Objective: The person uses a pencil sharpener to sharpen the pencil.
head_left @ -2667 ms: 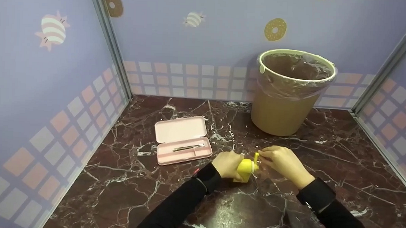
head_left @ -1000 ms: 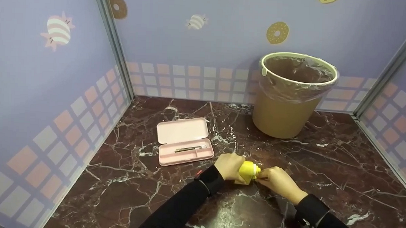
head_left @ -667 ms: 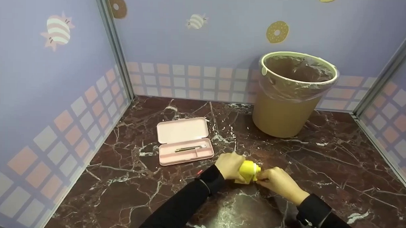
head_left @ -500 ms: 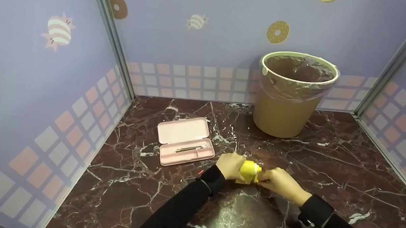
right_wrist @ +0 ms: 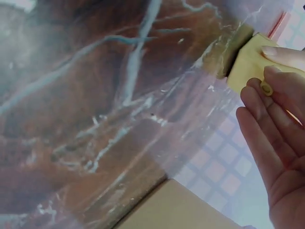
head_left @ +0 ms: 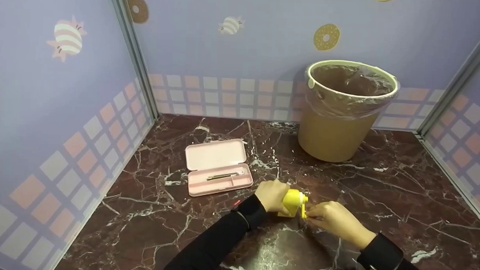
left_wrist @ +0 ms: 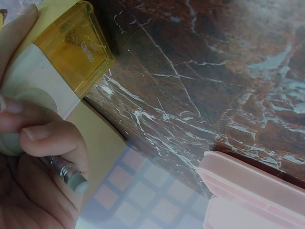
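- notice yellow crank [head_left: 303,211] swung from above its hub to below since the earliest head view, with right hand [head_left: 337,219] lowered alongside.
- find hand-crank pencil sharpener [head_left: 292,199] in left hand [head_left: 273,197], gripped around the housing, just off the near right corner of open pink pencil case [head_left: 216,155]; cannot tell whether resting fully on tabletop [head_left: 152,236].
- see right hand narrowed to a thumb-and-finger pinch at the crank's free end.
- spot eraser-tipped pencil [left_wrist: 76,182] poking out among the left hand's curled fingers; probably fed into the sharpener, entry hidden.
- expect a light, stiff, plastic-looking housing, likely smooth enough to twist under cranking; hold firmly by the broad sides.
- treat translucent amber drawer [left_wrist: 78,52] as the weaker part, perhaps brittle and apt to slide out; avoid squeezing or pulling there.
- pinch crank only at the end and turn evenly; looks slender, so might flex under sideways force.
- keep pencil straight, touching only lightly; point probably fragile.
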Demonstrator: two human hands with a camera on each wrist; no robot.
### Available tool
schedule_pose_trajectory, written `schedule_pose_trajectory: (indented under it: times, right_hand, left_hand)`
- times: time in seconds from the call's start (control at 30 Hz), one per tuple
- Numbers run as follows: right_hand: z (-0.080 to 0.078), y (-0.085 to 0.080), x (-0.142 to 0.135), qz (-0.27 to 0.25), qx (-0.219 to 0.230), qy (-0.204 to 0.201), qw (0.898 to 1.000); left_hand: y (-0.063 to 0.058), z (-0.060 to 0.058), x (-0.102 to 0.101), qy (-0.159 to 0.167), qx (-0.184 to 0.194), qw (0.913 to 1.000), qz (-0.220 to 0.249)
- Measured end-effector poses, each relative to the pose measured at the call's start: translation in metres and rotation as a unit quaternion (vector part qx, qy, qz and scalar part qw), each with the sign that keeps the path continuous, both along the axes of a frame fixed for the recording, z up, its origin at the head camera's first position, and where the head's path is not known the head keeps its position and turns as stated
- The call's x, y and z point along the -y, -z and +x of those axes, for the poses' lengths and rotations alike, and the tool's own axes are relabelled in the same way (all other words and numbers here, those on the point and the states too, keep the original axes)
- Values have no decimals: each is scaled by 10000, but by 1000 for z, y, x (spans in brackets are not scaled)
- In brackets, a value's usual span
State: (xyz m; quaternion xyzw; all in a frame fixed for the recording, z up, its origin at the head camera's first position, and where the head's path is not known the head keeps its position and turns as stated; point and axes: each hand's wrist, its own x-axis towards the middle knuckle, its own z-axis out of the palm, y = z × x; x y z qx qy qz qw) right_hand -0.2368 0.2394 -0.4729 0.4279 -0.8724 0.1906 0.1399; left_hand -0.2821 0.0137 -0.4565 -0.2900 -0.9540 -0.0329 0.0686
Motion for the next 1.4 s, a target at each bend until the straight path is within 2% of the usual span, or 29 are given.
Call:
schedule_pose_trajectory:
  times: [0.27, 0.5, 0.67, 0.9, 1.2, 1.4]
  right_hand:
    - [4, -10, 0, 162, -157, 31, 9997]
    - [4, -29, -2, 43, -591, 10, 9982]
    - [2, -37, -2, 143, -832, 76, 9964]
    - [-5, -45, -5, 60, -763, 234, 9968]
    - [-16, -47, -6, 100, -957, 308, 9949]
    - [-20, -49, -5, 191, -850, 493, 9950]
  left_hand:
    - [0, 0, 1, -9, 77, 10000, 15]
    - [-2, -2, 0, 67, 56, 10000, -1]
    - [-2, -2, 1, 139, 126, 9998, 3]
    - [-3, 0, -1, 198, 71, 9997, -115]
    - [3, -5, -2, 252, 136, 9993, -225]
    - [2, -6, -1, 275, 108, 9993, -214]
